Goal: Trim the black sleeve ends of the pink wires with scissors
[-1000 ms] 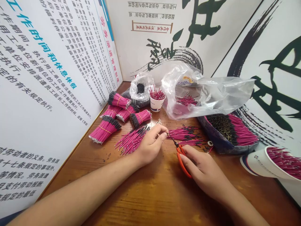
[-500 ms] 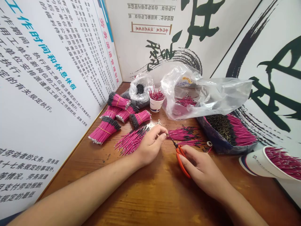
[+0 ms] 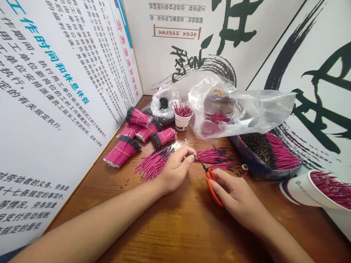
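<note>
Pink wires [image 3: 155, 164] fan out on the wooden table [image 3: 175, 223] under our left hand [image 3: 175, 170], pinched shut, while our right hand [image 3: 237, 195], just apart, grips orange scissors [image 3: 211, 182], their tips so near that one slip could nick a finger or snip the wrong wire.

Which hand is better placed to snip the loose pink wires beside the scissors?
Probably the right hand: it holds the orange-handled scissors, tips beside the pink wires. The left hand holds no visible tool.
</note>
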The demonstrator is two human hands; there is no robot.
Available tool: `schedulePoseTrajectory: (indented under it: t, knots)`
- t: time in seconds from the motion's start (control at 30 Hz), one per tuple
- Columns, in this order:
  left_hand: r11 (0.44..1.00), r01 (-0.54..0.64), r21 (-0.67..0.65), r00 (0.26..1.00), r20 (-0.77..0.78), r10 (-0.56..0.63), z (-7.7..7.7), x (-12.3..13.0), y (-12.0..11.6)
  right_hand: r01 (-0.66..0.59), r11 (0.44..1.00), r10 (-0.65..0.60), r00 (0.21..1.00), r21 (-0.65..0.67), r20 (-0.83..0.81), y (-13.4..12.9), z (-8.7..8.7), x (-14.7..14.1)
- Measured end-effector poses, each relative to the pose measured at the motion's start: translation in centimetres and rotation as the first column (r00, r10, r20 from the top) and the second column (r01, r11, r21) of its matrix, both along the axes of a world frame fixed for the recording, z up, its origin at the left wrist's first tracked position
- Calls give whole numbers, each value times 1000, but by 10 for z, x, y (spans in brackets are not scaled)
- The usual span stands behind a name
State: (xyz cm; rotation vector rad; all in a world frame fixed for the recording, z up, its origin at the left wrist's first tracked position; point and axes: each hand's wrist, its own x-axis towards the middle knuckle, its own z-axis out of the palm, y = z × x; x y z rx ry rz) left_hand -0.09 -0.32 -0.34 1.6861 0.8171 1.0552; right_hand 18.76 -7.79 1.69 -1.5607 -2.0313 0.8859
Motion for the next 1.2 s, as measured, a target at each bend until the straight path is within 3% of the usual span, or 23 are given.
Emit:
schedulePoseTrajectory:
  t: [0.4, 0.73, 1.2]
  knots:
    - [1000, -3, 27, 999, -34, 4, 1, 0, 0, -3, 999, 1, 999, -46, -45, 0, 0, 0]
    - [1000, 3, 4, 1000, -17, -3, 2, 0, -1, 59, 994, -60, 998, 88, 17, -1, 1, 3]
    - [1000, -16, -13, 999, 30, 16, 3, 0, -1, 71, 995, -76, 994, 68, 80, -1, -2, 1]
